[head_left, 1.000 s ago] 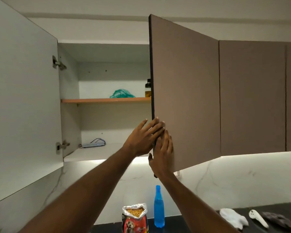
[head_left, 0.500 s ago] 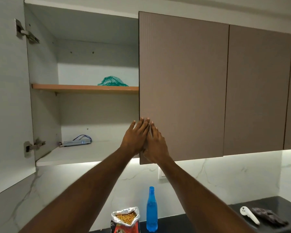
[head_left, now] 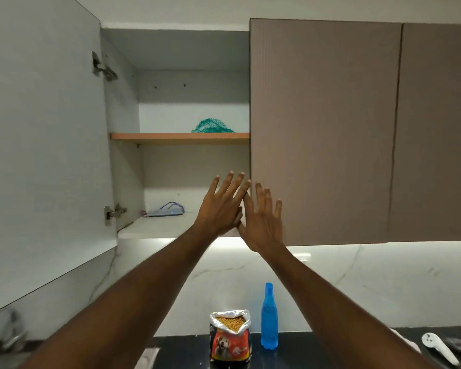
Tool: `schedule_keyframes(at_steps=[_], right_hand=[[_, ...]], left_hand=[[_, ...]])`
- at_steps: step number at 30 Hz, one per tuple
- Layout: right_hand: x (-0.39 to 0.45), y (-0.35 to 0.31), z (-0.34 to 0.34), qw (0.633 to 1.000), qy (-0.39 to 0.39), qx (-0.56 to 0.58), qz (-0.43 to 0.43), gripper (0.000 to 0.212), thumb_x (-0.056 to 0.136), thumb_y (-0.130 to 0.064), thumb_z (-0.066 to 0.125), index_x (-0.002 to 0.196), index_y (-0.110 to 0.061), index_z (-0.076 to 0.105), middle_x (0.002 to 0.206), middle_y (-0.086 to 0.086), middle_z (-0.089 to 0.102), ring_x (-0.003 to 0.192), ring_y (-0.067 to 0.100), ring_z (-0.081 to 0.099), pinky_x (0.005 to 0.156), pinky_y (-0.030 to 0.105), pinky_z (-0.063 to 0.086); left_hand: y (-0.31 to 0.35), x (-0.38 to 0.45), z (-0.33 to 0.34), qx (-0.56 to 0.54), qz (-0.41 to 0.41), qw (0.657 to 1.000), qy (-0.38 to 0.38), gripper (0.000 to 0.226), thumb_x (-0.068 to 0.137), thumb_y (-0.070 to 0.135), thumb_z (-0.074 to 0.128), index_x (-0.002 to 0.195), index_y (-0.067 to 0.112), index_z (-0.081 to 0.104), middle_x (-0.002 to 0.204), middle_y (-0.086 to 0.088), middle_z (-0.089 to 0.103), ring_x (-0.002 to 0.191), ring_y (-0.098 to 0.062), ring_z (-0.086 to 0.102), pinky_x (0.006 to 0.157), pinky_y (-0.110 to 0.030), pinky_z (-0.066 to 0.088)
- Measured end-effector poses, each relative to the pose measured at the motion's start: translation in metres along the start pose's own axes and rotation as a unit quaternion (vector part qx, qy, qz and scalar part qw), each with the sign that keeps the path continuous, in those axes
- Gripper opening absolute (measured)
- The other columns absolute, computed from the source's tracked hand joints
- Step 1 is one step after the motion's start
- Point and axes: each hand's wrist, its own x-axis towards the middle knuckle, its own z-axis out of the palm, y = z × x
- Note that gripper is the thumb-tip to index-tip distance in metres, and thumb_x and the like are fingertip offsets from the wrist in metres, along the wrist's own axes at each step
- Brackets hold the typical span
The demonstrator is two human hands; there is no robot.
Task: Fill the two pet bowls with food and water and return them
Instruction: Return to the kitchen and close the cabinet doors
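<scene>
Black counter [head_left: 186, 350], kibble-filled food bag [head_left: 230, 339], blue bottle [head_left: 269, 318]

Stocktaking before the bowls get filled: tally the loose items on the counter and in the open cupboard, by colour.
Blue: 1, water bottle
Green: 1, net bag
Red and black: 1, dog food bag
White: 1, handle-shaped tool
Grey: 1, cabled box
Total: 5

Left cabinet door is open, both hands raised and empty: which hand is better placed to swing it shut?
Likely the left hand: open and nearer the open left door; the right hand fronts the closed door.
</scene>
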Motion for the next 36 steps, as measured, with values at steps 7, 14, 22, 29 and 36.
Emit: schedule_keyframes(at_steps=[7, 14, 22, 29, 36], right_hand=[[-0.059, -0.102, -0.076, 0.987, 0.033, 0.119, -0.100, 0.088, 0.101, -0.077, 0.040, 0.173, -0.036, 0.011, 0.182, 0.010, -0.004, 0.168, 0.041, 0.002, 0.131, 0.067, 0.014], [-0.139, -0.251, -0.163, 0.943, 0.030, 0.260, -0.207, 0.084, 0.099, -0.074, 0.047, 0.167, -0.027, 0.033, 0.181, 0.012, 0.011, 0.167, 0.040, 0.014, 0.131, 0.064, 0.019], [-0.176, -0.362, -0.218, 0.907, 0.002, 0.311, -0.283, 0.083, 0.100, -0.067, 0.053, 0.169, -0.031, 0.024, 0.180, 0.013, 0.011, 0.167, 0.038, 0.012, 0.133, 0.061, 0.016], [-0.174, -0.412, -0.181, 0.902, -0.052, 0.320, -0.284, 0.087, 0.102, -0.065, 0.054, 0.171, -0.029, 0.016, 0.181, 0.012, 0.005, 0.168, 0.036, 0.006, 0.135, 0.058, 0.012], [-0.165, -0.401, -0.156, 0.894, -0.052, 0.364, -0.255, 0.096, 0.101, -0.065, 0.058, 0.172, -0.023, 0.010, 0.181, 0.012, 0.007, 0.168, 0.036, 0.010, 0.136, 0.053, 0.016]], left_hand=[[-0.064, -0.124, -0.115, 0.076, -0.107, 0.991, 0.016, 0.075, 0.108, 0.056, 0.031, 0.172, 0.024, 0.010, 0.180, -0.009, 0.001, 0.167, -0.034, 0.007, 0.131, -0.062, 0.015], [-0.126, -0.263, -0.239, 0.188, -0.222, 0.957, -0.020, 0.074, 0.110, 0.052, 0.032, 0.172, 0.017, 0.010, 0.180, -0.011, -0.002, 0.167, -0.033, 0.003, 0.134, -0.056, 0.013], [-0.181, -0.367, -0.297, 0.172, -0.438, 0.882, -0.014, 0.086, 0.103, 0.042, 0.052, 0.169, 0.004, 0.011, 0.177, -0.019, 0.009, 0.165, -0.035, 0.015, 0.133, -0.049, 0.023], [-0.234, -0.370, -0.260, -0.075, -0.567, 0.820, -0.009, 0.080, 0.112, 0.038, 0.043, 0.168, -0.004, 0.003, 0.176, -0.023, 0.014, 0.163, -0.037, 0.023, 0.130, -0.044, 0.026], [-0.218, -0.342, -0.216, -0.165, -0.621, 0.740, 0.200, 0.051, 0.104, 0.049, 0.056, 0.137, 0.011, 0.056, 0.128, -0.007, 0.068, 0.119, -0.031, 0.067, 0.095, -0.041, 0.055]])
